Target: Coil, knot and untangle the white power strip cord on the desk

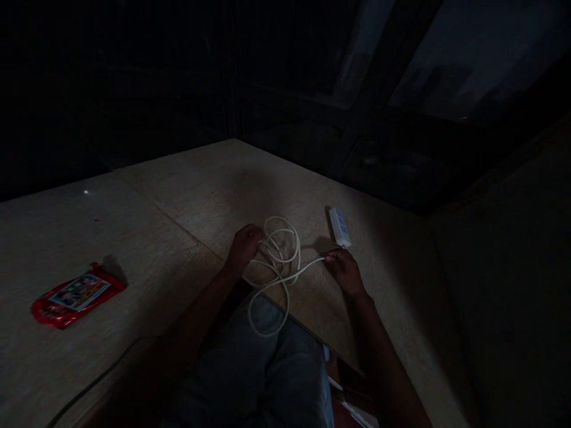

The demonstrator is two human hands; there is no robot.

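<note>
A white cable (298, 274) hangs in loose, tangled loops between my hands, over the table's near edge and above my lap. My left hand (246, 244) is closed on the looped part of it. Pinched in the fingers of my right hand (343, 267) is a stretch of the same cable, drawn out to the right. Just beyond that hand lies a small white and blue box (339, 227), on the table. Shadow hides most of the fingers' detail.
The pale stone-like table (191, 178) has a seam across it and ends in a corner at dark windows (473, 59). A red packet (79, 292) lies at the left. A dark cord (102, 374) runs near the lower left. A wall stands at the right.
</note>
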